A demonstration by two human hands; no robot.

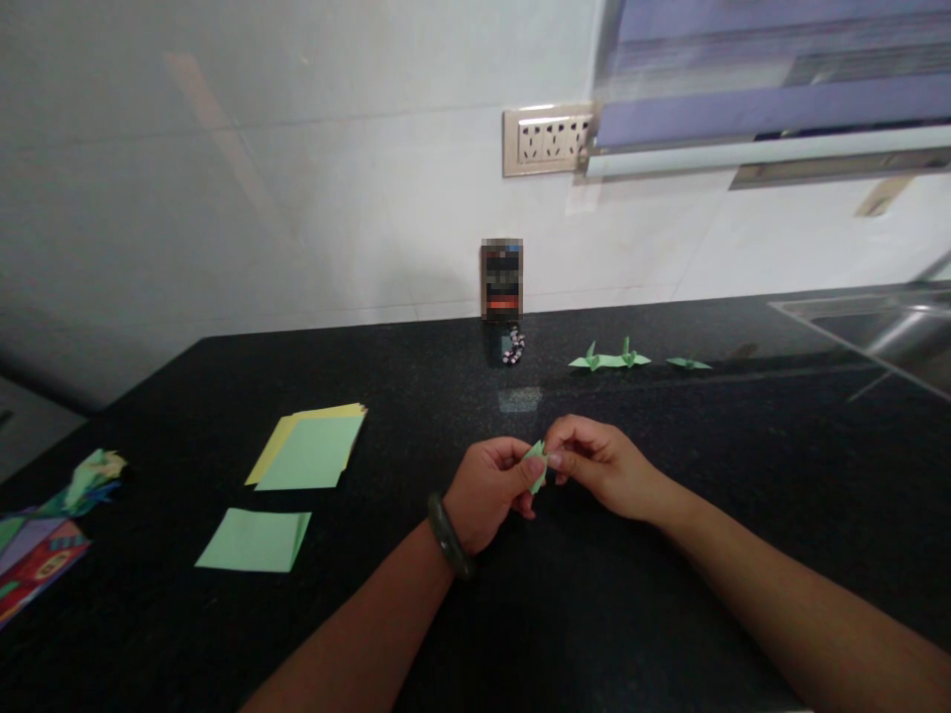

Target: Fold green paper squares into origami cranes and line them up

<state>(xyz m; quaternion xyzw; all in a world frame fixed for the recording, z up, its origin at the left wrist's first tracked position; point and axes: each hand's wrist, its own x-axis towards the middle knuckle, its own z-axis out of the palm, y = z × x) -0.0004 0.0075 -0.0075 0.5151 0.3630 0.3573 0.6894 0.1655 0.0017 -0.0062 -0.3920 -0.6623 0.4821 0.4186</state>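
Far left of the hands, a colourful packet [52,564] runs out of view, with a crumpled-looking green and yellow paper bundle [93,478] above it, hard to make out. Nearer, still left of the hands, a folded green sheet [253,541] lies below a paper stack [308,454], its yellow sheets mostly covered by green. The left hand [494,487], a dark bangle [448,537] at its wrist, grips a small folded green paper [536,461] between thumb and fingers, hiding much of it. Beyond the hands, a pixelated upright object [502,280] can't be read; a beaded string [512,347] lies before it. The right hand [590,460] pinches the paper's right edge. Past that hand sit green paper cranes [626,358]; farther right, a sink [877,322] is cut off.
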